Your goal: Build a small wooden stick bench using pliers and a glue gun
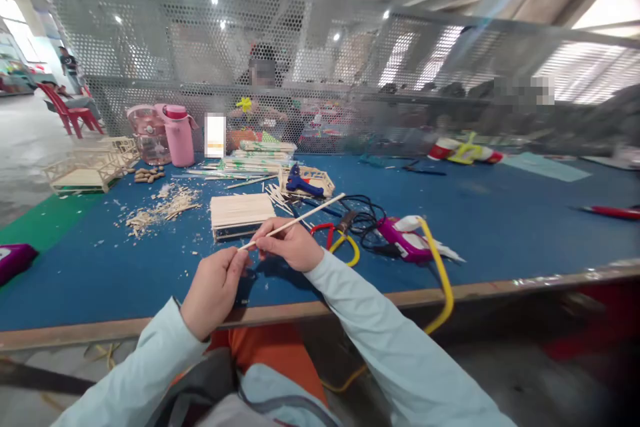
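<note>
A thin round wooden stick (315, 211) slants up to the right between my hands, above the front part of the blue table. My left hand (214, 287) pinches its lower end. Close beside it, my right hand (289, 244) grips the same stick with thumb and fingers. Just beyond the hands stands a small flat-topped structure of wooden sticks (242, 211). Scissors with red and yellow handles (345, 245) lie right of my right hand. Behind the structure, a blue glue gun (303, 181) rests on a small wooden stick frame (325, 180).
Wood scraps (165, 208) and peanuts (149, 174) lie at left, near finished stick models (83, 170). A pink bottle (179, 137) and packs of sticks (260, 163) stand or lie behind. A purple power strip (410, 240) with a yellow cable (443, 280) sits right. A mesh partition (165, 47) closes the back.
</note>
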{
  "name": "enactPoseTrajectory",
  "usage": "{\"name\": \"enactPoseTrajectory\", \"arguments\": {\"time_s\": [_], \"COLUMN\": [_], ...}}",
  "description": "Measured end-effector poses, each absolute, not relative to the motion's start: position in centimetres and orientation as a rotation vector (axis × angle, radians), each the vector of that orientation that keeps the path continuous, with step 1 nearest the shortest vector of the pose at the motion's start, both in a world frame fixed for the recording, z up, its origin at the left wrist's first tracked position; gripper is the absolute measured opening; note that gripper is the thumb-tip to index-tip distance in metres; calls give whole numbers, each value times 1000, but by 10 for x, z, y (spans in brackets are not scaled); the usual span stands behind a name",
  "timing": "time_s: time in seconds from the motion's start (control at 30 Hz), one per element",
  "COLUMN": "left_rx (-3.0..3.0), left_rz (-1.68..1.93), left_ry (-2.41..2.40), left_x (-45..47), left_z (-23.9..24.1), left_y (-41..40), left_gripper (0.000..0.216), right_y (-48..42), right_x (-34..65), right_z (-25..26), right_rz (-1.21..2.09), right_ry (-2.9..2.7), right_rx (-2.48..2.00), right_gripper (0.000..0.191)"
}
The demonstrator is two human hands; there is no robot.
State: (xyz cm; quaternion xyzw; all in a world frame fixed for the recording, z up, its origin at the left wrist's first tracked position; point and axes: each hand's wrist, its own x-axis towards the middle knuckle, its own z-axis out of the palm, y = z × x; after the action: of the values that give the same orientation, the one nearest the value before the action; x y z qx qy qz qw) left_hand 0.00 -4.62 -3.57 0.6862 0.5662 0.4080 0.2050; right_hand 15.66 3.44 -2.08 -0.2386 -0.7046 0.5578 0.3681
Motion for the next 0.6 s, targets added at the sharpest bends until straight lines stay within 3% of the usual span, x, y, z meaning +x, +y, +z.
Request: {"name": "enactPoseTrajectory", "arguments": {"time_s": [0.27, 0.33, 0.43, 0.5, 0.6], "left_rx": [2018, 2040, 2100, 2216, 2382], "left_rz": [1103, 1116, 1117, 1100, 1134], "left_ry": [1598, 1633, 1671, 1666, 1661], "left_x": [-9, -17, -34, -42, -49], "left_z": [-33, -29, -21, -12, 2], "left_y": [-42, -40, -37, -33, -21], "left_gripper": [32, 31, 28, 27, 30], "right_y": [37, 29, 15, 16, 40], "right_x": [158, 161, 172, 180, 189], "right_z": [-26, -23, -12, -2, 10], "right_rz": [1424, 1149, 309, -89, -270], "right_ry": [-1879, -2033, -2116, -2087, -2238], "right_rx": [-729, -867, -941, -812, -700], "right_gripper": [40, 41, 41, 25, 26]}}
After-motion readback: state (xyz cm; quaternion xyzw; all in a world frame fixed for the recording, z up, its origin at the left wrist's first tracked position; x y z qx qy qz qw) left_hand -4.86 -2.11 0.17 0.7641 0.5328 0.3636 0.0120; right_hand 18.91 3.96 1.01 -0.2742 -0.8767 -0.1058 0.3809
